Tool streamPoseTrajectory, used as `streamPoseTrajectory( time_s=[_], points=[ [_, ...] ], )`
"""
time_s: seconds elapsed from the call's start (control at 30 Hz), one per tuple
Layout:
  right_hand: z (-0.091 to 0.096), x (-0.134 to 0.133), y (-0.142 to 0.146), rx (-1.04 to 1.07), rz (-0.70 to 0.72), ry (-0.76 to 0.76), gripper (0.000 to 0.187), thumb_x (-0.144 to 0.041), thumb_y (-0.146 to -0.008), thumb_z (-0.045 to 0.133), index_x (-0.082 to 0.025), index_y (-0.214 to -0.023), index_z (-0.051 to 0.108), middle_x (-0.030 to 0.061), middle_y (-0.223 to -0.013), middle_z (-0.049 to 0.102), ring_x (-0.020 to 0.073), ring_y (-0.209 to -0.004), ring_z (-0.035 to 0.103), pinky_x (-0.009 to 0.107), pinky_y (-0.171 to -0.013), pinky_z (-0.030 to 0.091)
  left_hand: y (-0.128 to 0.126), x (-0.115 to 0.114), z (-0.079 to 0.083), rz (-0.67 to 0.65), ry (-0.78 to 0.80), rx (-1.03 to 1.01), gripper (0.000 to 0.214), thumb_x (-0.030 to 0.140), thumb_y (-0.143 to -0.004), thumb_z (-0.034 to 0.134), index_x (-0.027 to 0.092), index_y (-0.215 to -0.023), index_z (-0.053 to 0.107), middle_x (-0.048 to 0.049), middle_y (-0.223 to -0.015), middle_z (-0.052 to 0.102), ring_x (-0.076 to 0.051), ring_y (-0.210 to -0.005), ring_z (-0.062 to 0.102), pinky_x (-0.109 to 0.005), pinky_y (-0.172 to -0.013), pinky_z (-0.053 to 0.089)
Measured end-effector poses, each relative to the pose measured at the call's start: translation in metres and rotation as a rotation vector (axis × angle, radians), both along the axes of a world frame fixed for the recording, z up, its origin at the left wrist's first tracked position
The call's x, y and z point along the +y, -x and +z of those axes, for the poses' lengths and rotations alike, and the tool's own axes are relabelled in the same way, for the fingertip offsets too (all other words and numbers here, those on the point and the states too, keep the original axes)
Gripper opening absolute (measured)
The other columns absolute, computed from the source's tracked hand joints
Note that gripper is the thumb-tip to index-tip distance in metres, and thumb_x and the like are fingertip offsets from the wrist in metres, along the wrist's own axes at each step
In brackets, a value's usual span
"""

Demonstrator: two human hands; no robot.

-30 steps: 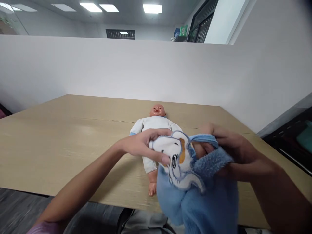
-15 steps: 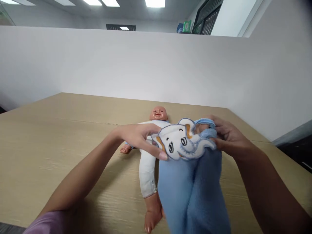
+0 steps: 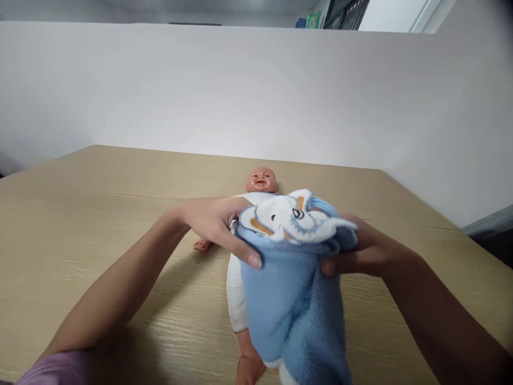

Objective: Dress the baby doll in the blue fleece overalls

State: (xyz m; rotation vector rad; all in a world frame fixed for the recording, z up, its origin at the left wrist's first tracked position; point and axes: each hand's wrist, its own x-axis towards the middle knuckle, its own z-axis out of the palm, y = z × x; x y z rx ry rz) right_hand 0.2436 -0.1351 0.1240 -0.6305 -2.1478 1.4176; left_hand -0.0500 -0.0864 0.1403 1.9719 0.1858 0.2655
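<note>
A baby doll in white clothes lies on its back on the wooden table, head away from me. Above its body I hold a light blue fleece garment with a white elephant patch at its top. My left hand grips the garment's upper left edge, thumb over the fleece. My right hand grips its upper right edge. The cloth hangs down and hides most of the doll's torso and legs; one white sleeve and a bare foot show.
A white partition wall runs along the table's far edge and right side. Dark window frames show above the wall at the top right. A dark surface lies beyond the table's right corner.
The garment has been lowered and tipped forward, so the elephant patch now lies flatter on top. My right hand shifted down to the cloth's side. My view moved closer and lower.
</note>
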Motion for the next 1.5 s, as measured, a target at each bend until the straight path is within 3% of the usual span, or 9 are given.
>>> streamPoseTrajectory(
  time_s=[0.23,0.43,0.53,0.7,0.97,1.13,1.3,1.4,1.5],
  points=[
    [-0.008,0.000,0.008,-0.287,0.269,0.126,0.043,-0.041,-0.083,0.092,-0.017,-0.116,0.081,0.0066,-0.110,0.081,0.0258,-0.101,0.075,0.032,-0.090,0.063,0.000,-0.004,0.001,0.130,0.016,-0.136,0.023,0.036,-0.089,0.088,0.016,-0.095,0.076,-0.0074,-0.102,0.081,-0.022,-0.105,0.077,-0.027,-0.097,0.062],
    [-0.017,-0.005,0.002,0.062,0.122,0.004,0.026,-0.036,-0.086,0.087,-0.018,-0.103,0.078,0.0014,-0.092,0.074,0.0208,-0.089,0.070,0.026,-0.084,0.061,0.005,0.002,-0.003,-0.150,0.105,0.048,0.046,0.031,-0.072,0.101,0.016,-0.110,0.079,-0.0079,-0.109,0.084,-0.025,-0.103,0.079,-0.027,-0.094,0.065],
    [-0.018,-0.009,-0.001,0.096,-0.008,0.083,0.029,-0.046,-0.088,0.085,-0.020,-0.098,0.078,0.0036,-0.088,0.075,0.0224,-0.086,0.071,0.028,-0.080,0.063,0.006,0.003,-0.005,-0.092,0.077,0.030,0.027,0.034,-0.082,0.094,0.016,-0.094,0.079,-0.0052,-0.090,0.083,-0.023,-0.098,0.079,-0.026,-0.096,0.063],
    [-0.016,-0.014,0.014,-0.050,0.237,0.259,0.041,-0.044,-0.080,0.094,-0.014,-0.106,0.083,0.0062,-0.096,0.082,0.0227,-0.090,0.076,0.028,-0.082,0.064,0.005,-0.001,-0.004,0.046,0.079,-0.078,0.035,0.041,-0.095,0.081,0.017,-0.071,0.072,-0.0059,-0.073,0.077,-0.024,-0.105,0.078,-0.027,-0.099,0.063],
    [-0.028,-0.013,0.010,0.076,-0.013,0.180,0.050,-0.050,-0.084,0.092,-0.018,-0.121,0.082,0.0074,-0.109,0.082,0.0286,-0.107,0.076,0.038,-0.100,0.062,0.010,0.006,-0.013,-0.329,0.266,0.177,0.038,0.026,-0.070,0.101,0.015,-0.101,0.083,-0.0084,-0.100,0.084,-0.026,-0.088,0.081,-0.026,-0.082,0.067],
    [-0.039,-0.015,0.014,0.019,-0.003,0.311,0.055,-0.059,-0.087,0.087,-0.017,-0.122,0.079,0.0079,-0.112,0.080,0.0282,-0.111,0.075,0.040,-0.101,0.061,0.011,0.011,-0.017,-0.171,0.188,0.057,0.027,0.034,-0.075,0.098,0.016,-0.080,0.079,-0.0038,-0.076,0.079,-0.020,-0.075,0.076,-0.024,-0.080,0.064],
    [-0.045,-0.012,0.017,0.115,0.104,0.399,0.066,-0.055,-0.064,0.102,-0.014,-0.111,0.080,0.0047,-0.090,0.079,0.0281,-0.097,0.077,0.038,-0.097,0.062,0.006,-0.003,-0.014,-0.081,0.160,-0.093,0.043,0.046,-0.092,0.084,0.017,-0.065,0.067,0.0056,-0.046,0.053,-0.009,-0.044,0.051,-0.024,-0.078,0.063],
    [-0.042,-0.019,0.014,0.241,-0.024,0.414,0.064,-0.055,-0.073,0.096,-0.018,-0.123,0.078,0.0068,-0.099,0.082,0.0307,-0.105,0.078,0.040,-0.103,0.061,0.007,-0.025,-0.014,0.154,0.188,-0.136,0.039,0.052,-0.090,0.085,0.017,-0.077,0.073,0.0026,-0.056,0.061,-0.016,-0.068,0.068,-0.030,-0.093,0.063],
    [-0.036,-0.037,0.015,0.239,-0.124,0.463,0.065,-0.058,-0.078,0.092,-0.019,-0.129,0.077,0.0101,-0.117,0.081,0.0322,-0.113,0.077,0.039,-0.101,0.063,0.011,-0.058,-0.019,0.423,0.238,-0.054,0.044,0.056,-0.094,0.078,0.015,-0.110,0.080,-0.0075,-0.099,0.081,-0.025,-0.104,0.074,-0.037,-0.099,0.062]
  ],
)
